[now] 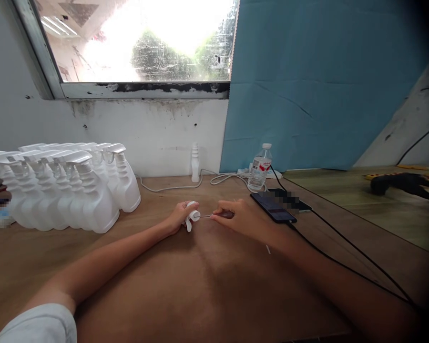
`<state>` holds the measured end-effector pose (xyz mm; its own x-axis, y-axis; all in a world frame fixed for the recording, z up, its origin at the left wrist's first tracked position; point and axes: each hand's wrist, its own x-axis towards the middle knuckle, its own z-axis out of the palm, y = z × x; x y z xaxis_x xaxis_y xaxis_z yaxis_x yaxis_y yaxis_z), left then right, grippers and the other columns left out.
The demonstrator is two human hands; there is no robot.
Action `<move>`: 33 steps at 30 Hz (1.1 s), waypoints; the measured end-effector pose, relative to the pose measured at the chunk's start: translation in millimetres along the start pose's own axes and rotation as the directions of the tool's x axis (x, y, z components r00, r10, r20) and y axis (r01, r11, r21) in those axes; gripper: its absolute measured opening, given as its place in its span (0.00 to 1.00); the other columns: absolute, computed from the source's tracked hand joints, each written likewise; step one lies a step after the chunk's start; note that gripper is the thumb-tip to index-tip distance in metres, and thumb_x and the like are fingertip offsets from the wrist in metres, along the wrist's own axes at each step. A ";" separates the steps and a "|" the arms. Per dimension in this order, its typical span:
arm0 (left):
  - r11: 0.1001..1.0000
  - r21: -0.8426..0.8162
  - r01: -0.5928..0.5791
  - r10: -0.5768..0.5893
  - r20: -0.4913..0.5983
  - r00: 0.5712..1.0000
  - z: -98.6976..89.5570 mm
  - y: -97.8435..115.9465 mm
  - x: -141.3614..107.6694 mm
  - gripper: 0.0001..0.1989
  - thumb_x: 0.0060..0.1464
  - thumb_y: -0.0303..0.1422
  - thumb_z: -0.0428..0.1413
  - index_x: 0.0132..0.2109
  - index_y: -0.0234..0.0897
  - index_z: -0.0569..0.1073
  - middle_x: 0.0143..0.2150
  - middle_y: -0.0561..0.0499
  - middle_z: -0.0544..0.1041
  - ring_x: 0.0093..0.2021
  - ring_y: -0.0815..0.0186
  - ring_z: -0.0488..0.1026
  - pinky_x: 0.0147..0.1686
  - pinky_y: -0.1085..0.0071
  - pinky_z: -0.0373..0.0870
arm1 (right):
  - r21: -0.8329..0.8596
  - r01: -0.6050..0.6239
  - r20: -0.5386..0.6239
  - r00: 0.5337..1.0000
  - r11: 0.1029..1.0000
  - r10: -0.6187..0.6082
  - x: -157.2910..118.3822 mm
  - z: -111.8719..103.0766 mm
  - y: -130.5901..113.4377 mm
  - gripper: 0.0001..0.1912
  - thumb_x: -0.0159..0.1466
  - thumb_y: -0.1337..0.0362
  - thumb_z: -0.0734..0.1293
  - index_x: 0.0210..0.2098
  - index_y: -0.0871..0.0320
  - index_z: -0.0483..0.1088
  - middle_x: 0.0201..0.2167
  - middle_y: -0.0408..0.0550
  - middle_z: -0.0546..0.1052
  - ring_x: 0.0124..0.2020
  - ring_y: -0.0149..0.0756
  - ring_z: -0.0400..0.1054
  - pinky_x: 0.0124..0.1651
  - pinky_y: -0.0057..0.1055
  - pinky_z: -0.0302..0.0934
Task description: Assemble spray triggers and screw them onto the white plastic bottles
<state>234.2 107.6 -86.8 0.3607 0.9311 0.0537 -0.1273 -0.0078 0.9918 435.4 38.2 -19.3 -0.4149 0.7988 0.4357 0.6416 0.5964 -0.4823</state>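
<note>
Near the middle of the brown table [157, 286], my left hand [180, 216] is closed round a small white plastic part [192, 216] with a round end and a curved lever hanging down. My right hand [232, 214] grips the dark reddish handle of a thin metal tool [204, 216], which looks like a screwdriver. The tool's shaft points left, and its tip meets the round end of the white part. Whether the tip is inside the part is too small to tell.
White plastic bottles [89, 200] with trigger-like tops stand in rows at the left. A slim white bottle [195, 163] stands by the wall. At the right are a water bottle [260, 169], phones [273, 207] and black cables [343, 238].
</note>
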 end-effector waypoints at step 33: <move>0.939 -0.341 0.040 -0.081 -0.107 0.991 -10.8 7.0 5.6 0.19 0.47 0.46 0.59 0.25 0.36 0.62 0.15 0.60 0.61 0.13 0.77 0.59 0.12 0.80 0.54 | -0.155 0.292 -0.102 0.945 0.944 -0.310 -13.4 53.8 2.2 0.16 0.71 0.60 0.54 0.29 0.57 0.63 0.22 0.42 0.69 0.22 0.28 0.62 0.27 0.27 0.54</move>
<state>225.4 116.7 -80.8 0.2692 0.9623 -0.0399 -0.4203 0.1547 0.8941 407.6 33.0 -67.1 -0.5248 0.5624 0.6390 0.5844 0.7838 -0.2099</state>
